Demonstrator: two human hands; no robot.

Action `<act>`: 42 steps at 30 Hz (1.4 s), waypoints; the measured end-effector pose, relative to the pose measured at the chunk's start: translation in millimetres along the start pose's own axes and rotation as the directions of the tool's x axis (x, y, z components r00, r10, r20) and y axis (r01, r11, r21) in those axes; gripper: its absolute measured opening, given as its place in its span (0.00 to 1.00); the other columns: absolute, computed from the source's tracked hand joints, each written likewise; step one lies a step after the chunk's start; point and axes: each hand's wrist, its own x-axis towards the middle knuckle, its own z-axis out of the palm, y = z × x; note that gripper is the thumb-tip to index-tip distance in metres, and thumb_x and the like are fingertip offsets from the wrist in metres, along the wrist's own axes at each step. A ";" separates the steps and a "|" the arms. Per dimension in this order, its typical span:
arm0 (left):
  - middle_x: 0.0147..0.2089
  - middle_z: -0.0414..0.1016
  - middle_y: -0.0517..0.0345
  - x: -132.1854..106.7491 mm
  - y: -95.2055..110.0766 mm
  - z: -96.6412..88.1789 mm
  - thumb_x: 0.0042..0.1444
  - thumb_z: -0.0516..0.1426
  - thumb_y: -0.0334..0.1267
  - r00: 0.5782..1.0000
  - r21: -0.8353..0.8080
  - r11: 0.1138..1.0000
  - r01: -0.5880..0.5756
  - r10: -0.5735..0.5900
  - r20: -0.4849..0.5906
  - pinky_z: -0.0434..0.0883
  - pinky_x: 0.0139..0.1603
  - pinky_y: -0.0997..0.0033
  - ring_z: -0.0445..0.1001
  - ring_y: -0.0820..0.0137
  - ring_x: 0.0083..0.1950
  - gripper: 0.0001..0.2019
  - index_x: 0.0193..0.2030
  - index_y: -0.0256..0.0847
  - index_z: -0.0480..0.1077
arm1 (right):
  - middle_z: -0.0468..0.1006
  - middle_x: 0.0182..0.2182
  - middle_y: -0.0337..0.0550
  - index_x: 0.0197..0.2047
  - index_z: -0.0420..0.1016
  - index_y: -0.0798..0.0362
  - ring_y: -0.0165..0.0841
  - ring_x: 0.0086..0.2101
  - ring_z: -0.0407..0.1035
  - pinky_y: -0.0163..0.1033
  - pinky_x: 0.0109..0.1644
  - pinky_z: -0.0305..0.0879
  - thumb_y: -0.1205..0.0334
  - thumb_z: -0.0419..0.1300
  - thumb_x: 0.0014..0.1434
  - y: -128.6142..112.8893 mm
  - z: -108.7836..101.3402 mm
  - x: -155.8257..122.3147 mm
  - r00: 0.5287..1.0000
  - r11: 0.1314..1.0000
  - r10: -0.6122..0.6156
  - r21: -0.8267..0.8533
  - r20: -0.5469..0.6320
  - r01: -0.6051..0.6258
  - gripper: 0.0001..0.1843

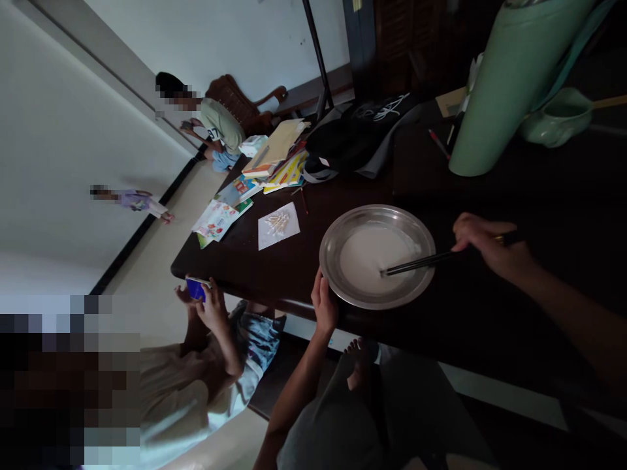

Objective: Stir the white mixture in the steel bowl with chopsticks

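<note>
A round metal basin (328,248) rests on the dark table and holds a pale, milky liquid (367,251). My left hand (324,303) grips the basin's near left rim, its fingers against the outer side. On the right, my right hand (482,241) is closed around a pair of dark chopsticks (416,264). Their tips dip into the liquid near the middle of the basin.
A tall green flask (509,91) stands at the back right beside a green ceramic pot (558,117). Books (274,156), a black bag (347,137) and a paper with cotton swabs (278,225) lie on the table (235,271). A person (191,385) holding a phone sits at left.
</note>
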 end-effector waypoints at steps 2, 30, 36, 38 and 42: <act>0.59 0.81 0.43 -0.1 0.8 0.2 0.61 0.53 0.66 1.000 0.008 1.000 -0.005 0.005 -0.006 0.67 0.68 0.58 0.75 0.53 0.65 0.34 0.57 0.37 0.78 | 0.75 0.26 0.39 0.26 0.81 0.45 0.35 0.29 0.69 0.45 0.36 0.64 0.46 0.63 0.65 -0.5 7.1 -0.1 0.992 0.999 -0.011 -0.050 0.129 0.017 0.19; 0.60 0.80 0.42 0.5 -4.2 -1.1 0.61 0.55 0.64 1.000 -0.052 0.998 0.026 -0.026 -0.001 0.65 0.70 0.57 0.73 0.52 0.67 0.35 0.59 0.36 0.78 | 0.77 0.24 0.39 0.27 0.82 0.42 0.39 0.34 0.69 0.48 0.41 0.64 0.48 0.63 0.63 0.3 11.8 3.0 0.976 0.979 -0.130 -0.133 0.173 0.154 0.16; 0.61 0.80 0.44 1.0 -8.8 -0.8 0.61 0.56 0.64 1.000 -0.090 0.996 0.021 -0.021 0.005 0.66 0.69 0.58 0.73 0.53 0.67 0.33 0.58 0.38 0.78 | 0.74 0.24 0.41 0.23 0.79 0.45 0.38 0.33 0.67 0.48 0.40 0.62 0.52 0.60 0.67 6.2 -3.5 5.4 0.986 0.979 -0.129 -0.173 -0.109 0.109 0.21; 0.61 0.80 0.44 0.8 -8.5 -1.0 0.61 0.56 0.64 1.000 -0.092 0.996 0.017 -0.017 0.006 0.66 0.69 0.58 0.73 0.53 0.67 0.33 0.58 0.38 0.78 | 0.72 0.24 0.42 0.20 0.78 0.46 0.39 0.33 0.67 0.48 0.40 0.63 0.51 0.57 0.69 6.8 -6.1 3.9 0.983 0.991 -0.112 -0.093 -0.147 0.099 0.25; 0.59 0.81 0.44 0.3 -3.1 -1.0 0.61 0.55 0.65 1.000 -0.055 0.998 0.005 -0.004 0.012 0.67 0.69 0.58 0.75 0.53 0.65 0.33 0.57 0.38 0.79 | 0.75 0.23 0.41 0.23 0.81 0.45 0.39 0.33 0.68 0.48 0.40 0.64 0.51 0.61 0.66 2.8 7.0 0.7 0.993 0.990 -0.112 -0.080 0.039 0.115 0.20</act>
